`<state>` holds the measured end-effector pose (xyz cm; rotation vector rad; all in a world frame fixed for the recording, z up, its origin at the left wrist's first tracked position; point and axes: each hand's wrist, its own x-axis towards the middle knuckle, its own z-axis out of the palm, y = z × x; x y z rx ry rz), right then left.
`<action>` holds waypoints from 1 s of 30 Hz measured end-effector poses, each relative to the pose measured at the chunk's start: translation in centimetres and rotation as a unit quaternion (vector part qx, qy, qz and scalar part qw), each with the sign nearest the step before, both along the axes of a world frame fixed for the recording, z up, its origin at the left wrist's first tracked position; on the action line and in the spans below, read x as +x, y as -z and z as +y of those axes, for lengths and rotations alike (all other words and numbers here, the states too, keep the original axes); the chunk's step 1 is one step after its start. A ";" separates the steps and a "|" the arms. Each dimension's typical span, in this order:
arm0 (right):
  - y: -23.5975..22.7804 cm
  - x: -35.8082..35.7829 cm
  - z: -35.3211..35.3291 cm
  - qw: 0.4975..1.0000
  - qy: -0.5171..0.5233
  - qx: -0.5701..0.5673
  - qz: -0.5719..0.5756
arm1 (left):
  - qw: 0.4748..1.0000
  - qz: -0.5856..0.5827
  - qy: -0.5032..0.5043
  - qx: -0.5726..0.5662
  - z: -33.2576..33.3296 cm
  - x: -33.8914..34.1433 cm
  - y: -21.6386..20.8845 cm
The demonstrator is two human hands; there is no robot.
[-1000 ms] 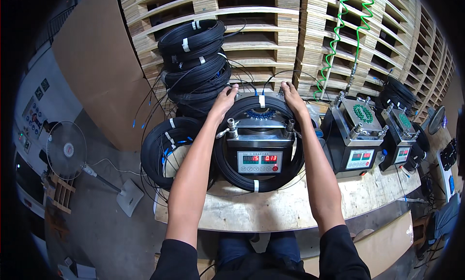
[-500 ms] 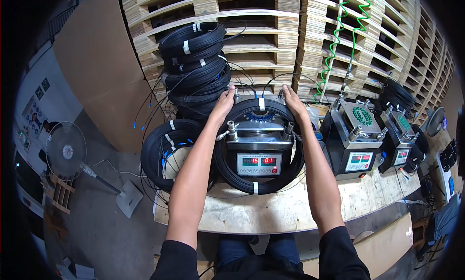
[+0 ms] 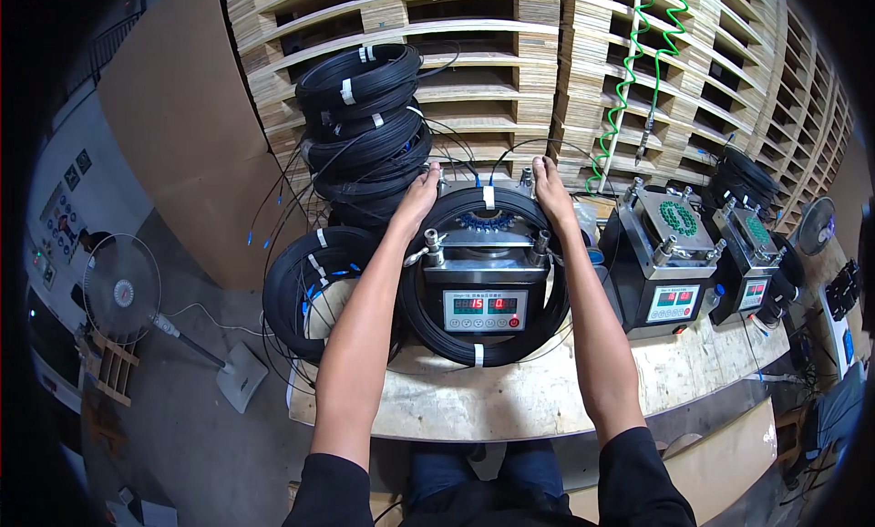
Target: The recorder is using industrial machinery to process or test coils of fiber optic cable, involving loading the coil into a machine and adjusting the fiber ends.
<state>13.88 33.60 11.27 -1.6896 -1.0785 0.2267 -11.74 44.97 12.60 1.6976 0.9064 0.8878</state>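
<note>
Both arms reach over a black and silver polishing machine (image 3: pixel 488 276) with a lit digital panel (image 3: pixel 485 311). A taped coil of black cable (image 3: pixel 478 355) hangs around its front. My left hand (image 3: pixel 419 199) is closed at the machine's far left corner post, thumb pointing up; the fingers curl out of sight. At the far right corner post, my right hand (image 3: pixel 551 191) is closed the same way, its grip partly hidden. Blue connectors (image 3: pixel 486 222) ring the fixture on top. Silver knobbed posts (image 3: pixel 434 248) stand at the near corners.
Stacked cable coils (image 3: pixel 365 144) rise at the back left, with another coil (image 3: pixel 314 276) below. Two similar machines (image 3: pixel 670 253) stand right on the wooden table (image 3: pixel 510 408). Pallets (image 3: pixel 474 62) back the table; a green spiral hose (image 3: pixel 624 89) hangs there. A fan (image 3: pixel 123 290) is left.
The view has shifted slightly. Both hands stay at the far corner posts, with only a small movement in the right hand's fingers. The red readout on the panel looks different.
</note>
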 end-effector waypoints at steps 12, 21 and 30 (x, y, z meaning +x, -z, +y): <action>-0.6 -0.5 0.1 0.995 -0.037 0.089 0.038 | 0.999 -0.008 -0.030 0.027 2.5 0.6 1.8; -1.7 -1.9 -1.2 0.999 0.028 -0.025 -0.027 | 0.999 -0.019 -0.007 0.032 1.3 -0.1 0.9; -0.4 -1.0 -0.3 0.996 -0.066 0.063 0.020 | 0.998 -0.022 -0.023 0.045 1.7 -0.1 0.8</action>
